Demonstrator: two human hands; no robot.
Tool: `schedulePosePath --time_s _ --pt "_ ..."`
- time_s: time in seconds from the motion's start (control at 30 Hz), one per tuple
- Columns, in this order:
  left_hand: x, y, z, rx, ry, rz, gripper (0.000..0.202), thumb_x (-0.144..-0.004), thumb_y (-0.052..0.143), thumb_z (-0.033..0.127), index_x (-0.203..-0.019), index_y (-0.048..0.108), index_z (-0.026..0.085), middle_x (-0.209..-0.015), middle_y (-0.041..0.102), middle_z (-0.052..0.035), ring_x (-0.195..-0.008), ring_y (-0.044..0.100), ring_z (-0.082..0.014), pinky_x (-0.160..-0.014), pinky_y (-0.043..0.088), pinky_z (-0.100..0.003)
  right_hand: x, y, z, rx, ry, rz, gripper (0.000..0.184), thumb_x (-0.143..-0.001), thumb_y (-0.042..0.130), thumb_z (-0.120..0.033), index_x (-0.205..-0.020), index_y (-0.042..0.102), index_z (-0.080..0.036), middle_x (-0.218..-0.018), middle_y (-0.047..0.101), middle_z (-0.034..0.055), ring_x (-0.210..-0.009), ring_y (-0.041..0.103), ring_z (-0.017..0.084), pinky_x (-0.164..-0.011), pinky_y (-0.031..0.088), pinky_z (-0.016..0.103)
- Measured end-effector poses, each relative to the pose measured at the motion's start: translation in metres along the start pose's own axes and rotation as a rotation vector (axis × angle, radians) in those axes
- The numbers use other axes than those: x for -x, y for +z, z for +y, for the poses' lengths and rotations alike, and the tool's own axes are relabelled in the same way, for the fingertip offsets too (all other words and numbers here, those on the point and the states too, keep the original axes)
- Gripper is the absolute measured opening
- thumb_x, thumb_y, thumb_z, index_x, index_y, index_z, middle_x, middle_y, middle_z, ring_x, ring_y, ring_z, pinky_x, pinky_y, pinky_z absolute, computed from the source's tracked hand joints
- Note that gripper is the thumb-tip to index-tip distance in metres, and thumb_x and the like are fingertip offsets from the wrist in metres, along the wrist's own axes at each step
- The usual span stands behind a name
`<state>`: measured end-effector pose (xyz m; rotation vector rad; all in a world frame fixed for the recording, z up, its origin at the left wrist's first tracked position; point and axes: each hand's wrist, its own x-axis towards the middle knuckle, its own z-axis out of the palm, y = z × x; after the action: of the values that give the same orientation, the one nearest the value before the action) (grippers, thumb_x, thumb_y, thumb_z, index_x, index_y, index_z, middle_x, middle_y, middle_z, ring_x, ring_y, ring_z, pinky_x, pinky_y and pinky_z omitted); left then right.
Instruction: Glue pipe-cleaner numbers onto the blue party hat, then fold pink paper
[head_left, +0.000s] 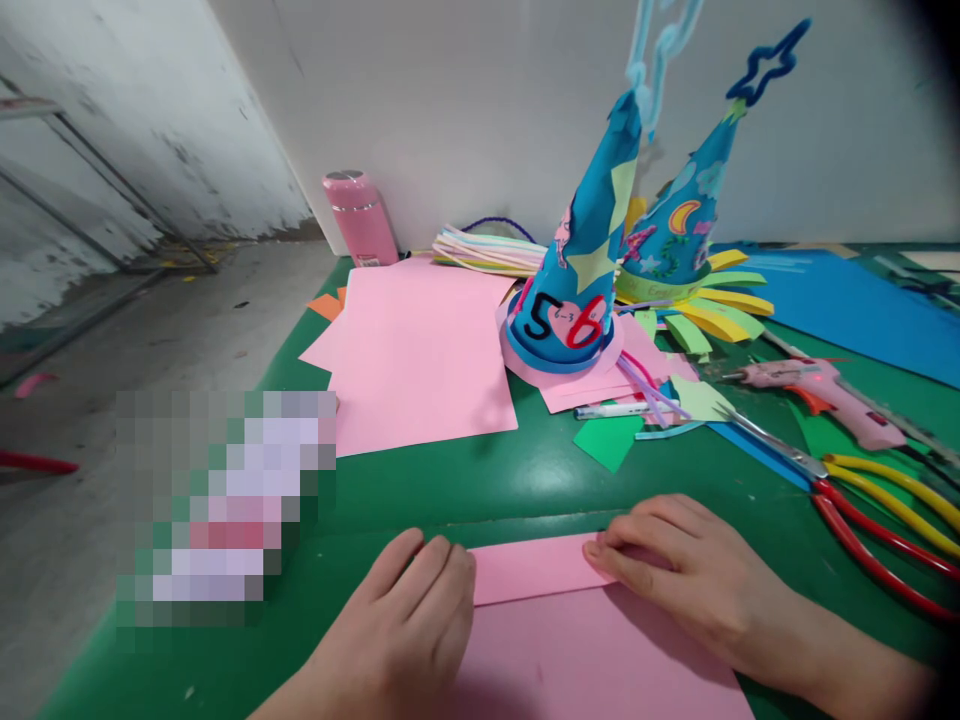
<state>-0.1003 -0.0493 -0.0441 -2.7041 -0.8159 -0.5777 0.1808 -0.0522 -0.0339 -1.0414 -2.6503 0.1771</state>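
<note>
Pink paper sheet (pixel 592 660) at 6 o'clock: right hand (pixel 667 560) pinches its folded strip (pixel 532 572) at the 3 o'clock end; left hand (pixel 420 610) curls over the 9 o'clock end, fingertip grip hidden, presumably to align the crease.

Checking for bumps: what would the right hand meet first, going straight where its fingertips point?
The left hand, probably, across the folded pink strip that the right hand touches; relative heights are unclear.
</note>
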Motion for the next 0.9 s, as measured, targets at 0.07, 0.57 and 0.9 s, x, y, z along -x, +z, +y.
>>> schedulePosePath --time_s 0.07,0.57,0.9 --pt "0.003 -0.002 0.000 0.028 -0.003 -0.024 0.033 -0.080 0.031 0.009 -0.091 0.061 0.015 -0.089 0.063 -0.0053 -0.089 0.051 -0.0190 -0.091 0.030 -0.037 -0.001 -0.001 0.000 -0.016 -0.001 -0.008 0.031 -0.091 0.032 -0.021 -0.112 0.055 -0.023 -0.091 0.062 0.0056 -0.082 0.053 0.015 -0.070 0.041 0.031" --pt "0.008 -0.009 0.000 0.023 0.052 -0.084 0.025 -0.078 0.038 0.012 -0.080 0.062 0.017 -0.085 0.060 -0.0053 -0.085 0.051 -0.0206 -0.086 0.033 -0.043 0.003 -0.001 0.001 0.002 -0.070 0.028 0.035 -0.091 0.027 -0.020 -0.107 0.058 -0.020 -0.091 0.064 0.0072 -0.080 0.053 0.016 -0.068 0.042 0.033" --pt "-0.002 -0.004 -0.003 0.140 -0.088 -0.027 0.025 -0.081 0.033 0.007 -0.078 0.057 0.014 -0.083 0.061 -0.0074 -0.081 0.051 -0.0186 -0.080 0.038 -0.037 0.001 0.003 0.003 -0.007 -0.034 0.075 0.028 -0.088 0.038 -0.018 -0.108 0.056 -0.022 -0.092 0.063 0.0051 -0.087 0.054 0.016 -0.075 0.041 0.032"
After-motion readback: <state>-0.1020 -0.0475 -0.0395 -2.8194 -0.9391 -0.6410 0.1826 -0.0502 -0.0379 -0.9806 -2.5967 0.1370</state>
